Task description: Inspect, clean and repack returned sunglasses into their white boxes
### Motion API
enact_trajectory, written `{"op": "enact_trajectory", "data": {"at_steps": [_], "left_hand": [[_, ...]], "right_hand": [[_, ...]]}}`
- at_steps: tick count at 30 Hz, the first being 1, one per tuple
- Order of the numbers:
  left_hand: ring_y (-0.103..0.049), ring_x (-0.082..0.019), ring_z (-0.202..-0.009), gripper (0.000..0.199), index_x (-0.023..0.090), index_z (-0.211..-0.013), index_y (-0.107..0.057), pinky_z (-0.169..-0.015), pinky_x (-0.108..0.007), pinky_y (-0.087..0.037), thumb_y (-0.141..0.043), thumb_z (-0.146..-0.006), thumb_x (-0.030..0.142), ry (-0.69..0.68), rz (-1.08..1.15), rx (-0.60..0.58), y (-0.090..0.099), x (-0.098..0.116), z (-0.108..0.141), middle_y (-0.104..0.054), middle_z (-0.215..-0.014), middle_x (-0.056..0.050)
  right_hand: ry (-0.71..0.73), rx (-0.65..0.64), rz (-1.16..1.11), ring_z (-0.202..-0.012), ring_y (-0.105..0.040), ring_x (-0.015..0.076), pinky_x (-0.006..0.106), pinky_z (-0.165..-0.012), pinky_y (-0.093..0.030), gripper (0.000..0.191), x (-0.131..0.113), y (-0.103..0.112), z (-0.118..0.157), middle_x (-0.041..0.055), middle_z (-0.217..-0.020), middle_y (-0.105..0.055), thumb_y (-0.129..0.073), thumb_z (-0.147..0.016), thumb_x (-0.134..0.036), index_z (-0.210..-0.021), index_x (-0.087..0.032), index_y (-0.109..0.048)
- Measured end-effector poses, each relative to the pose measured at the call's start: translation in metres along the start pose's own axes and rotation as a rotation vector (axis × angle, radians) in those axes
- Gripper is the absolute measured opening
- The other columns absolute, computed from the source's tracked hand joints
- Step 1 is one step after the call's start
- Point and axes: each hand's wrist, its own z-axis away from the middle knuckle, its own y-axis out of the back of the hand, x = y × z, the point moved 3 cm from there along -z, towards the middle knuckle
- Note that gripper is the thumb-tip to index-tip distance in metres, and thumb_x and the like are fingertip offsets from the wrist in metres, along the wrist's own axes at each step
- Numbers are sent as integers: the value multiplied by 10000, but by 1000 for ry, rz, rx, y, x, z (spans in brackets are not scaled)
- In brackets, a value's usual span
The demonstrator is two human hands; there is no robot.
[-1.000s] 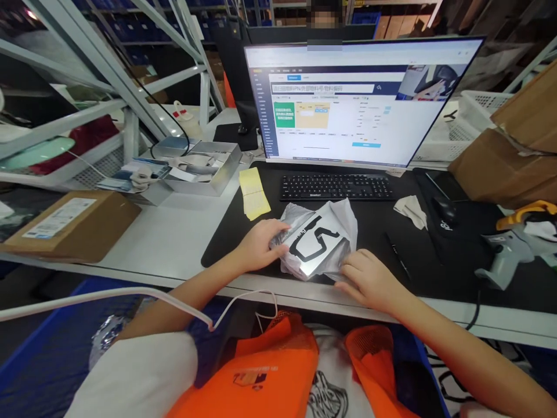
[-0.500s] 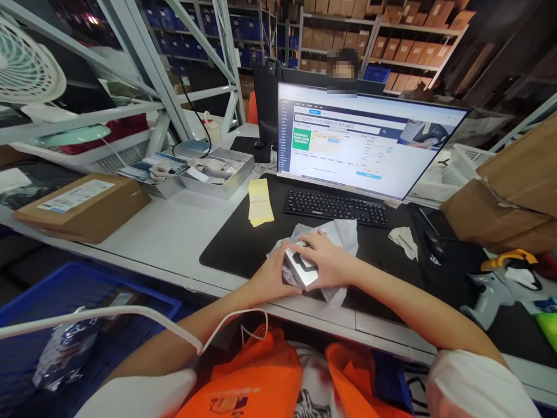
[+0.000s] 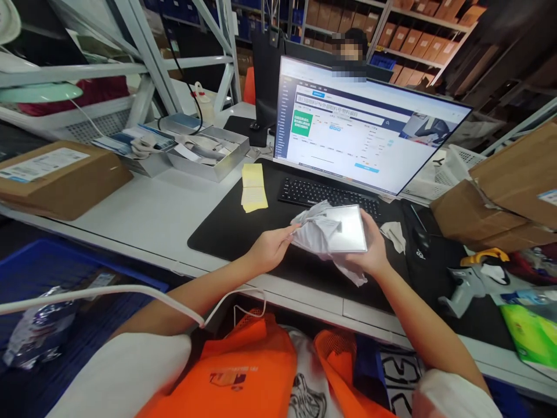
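I have the left hand [image 3: 273,251] pinching the wrinkled grey bag [image 3: 317,233] between thumb and fingers at its 9 o'clock end; the right hand [image 3: 375,248] is curled round the 3 o'clock side of the silver box [image 3: 353,229], its fingers partly hidden. The box is partly inside the bag, its bare end towards 3 o'clock; both are over the black mat [image 3: 221,223] on the white surface [image 3: 161,203].

From the box, I see the keyboard [image 3: 300,191] just beyond at 11 o'clock, partly covered from view; the yellow slips [image 3: 253,188] at 10, the open tray [image 3: 213,154] farther out that way; the monitor [image 3: 343,139] at 12; the crumpled cloth [image 3: 394,235] and mouse [image 3: 420,239] at 3; the scanner [image 3: 465,289] at 4; the brown carton [image 3: 65,183] well apart towards 9.
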Motion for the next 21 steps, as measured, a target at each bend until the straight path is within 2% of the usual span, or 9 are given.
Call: {"op": "enact_trajectory", "data": {"at_steps": [2,4,6,7,9,12,15,18,21], "left_hand": [[-724,-255,-1153,442,138,-1305,-660,-1015,-371,-566,-359,-1065,356,37,-41,7,-1,-7,2,-746,-1248,-140],[-765,-241,-922,426,141,-1165,-700,-863,-354,-591,-355,-1057,365,145,-77,-6,1,-20,6,-790,-995,-111],[-719,-209,-691,411,162,-1021,-698,-720,-324,-563,-353,-1047,383,252,-95,-26,6,-34,10,-735,-733,-47],[-691,-197,-638,405,173,-975,-686,-688,-313,-544,-355,-1043,395,287,-97,-29,11,-40,12,-699,-668,-25],[-679,-191,-649,393,182,-945,-665,-692,-305,-529,-368,-1034,423,341,-88,26,27,-53,15,-693,-669,-21],[-678,-191,-690,378,174,-1008,-650,-693,-296,-534,-376,-1024,434,477,-102,209,71,-75,19,-727,-747,-37],[-640,-173,-659,345,162,-1064,-629,-681,-277,-534,-362,-1021,378,680,-293,369,133,-102,25,-699,-704,-8],[-649,-170,-775,312,150,-1128,-605,-859,-324,-546,-352,-1020,298,749,-446,445,192,-124,34,-677,-731,8],[-651,-231,-948,249,133,-1119,-609,-1030,-470,-498,-439,-971,239,799,-583,442,232,-144,49,-651,-735,-4]], "right_hand": [[-78,167,-123,-1347,-533,371,552,-1165,-401,1112,9,10,6,172,-1461,-545,-876,-583,-745,-1477,-205,-496],[-153,386,-265,-1336,-547,350,525,-1164,-412,1099,18,23,10,150,-1431,-574,-865,-561,-761,-1445,-203,-526],[-229,618,-402,-1312,-570,313,492,-1147,-444,987,26,37,12,106,-1375,-614,-788,-625,-801,-1394,-222,-570],[-255,716,-451,-1289,-587,296,478,-1128,-469,898,29,44,11,85,-1338,-634,-730,-681,-812,-1355,-233,-599],[-259,840,-493,-1254,-611,285,467,-1093,-509,723,31,58,7,65,-1288,-658,-624,-788,-788,-1255,-238,-657],[-189,923,-516,-1222,-629,289,464,-1088,-515,565,29,72,1,76,-1256,-675,-553,-868,-698,-1131,-222,-705],[-185,918,-565,-1248,-618,251,434,-1151,-462,554,32,72,2,59,-1296,-666,-570,-896,-672,-1207,-229,-688],[-266,884,-606,-1320,-571,230,427,-1169,-444,631,41,59,10,40,-1345,-647,-614,-880,-706,-1309,-244,-649],[-360,861,-646,-1341,-551,232,420,-1138,-478,677,53,40,19,32,-1373,-635,-665,-844,-724,-1329,-253,-643]]}}
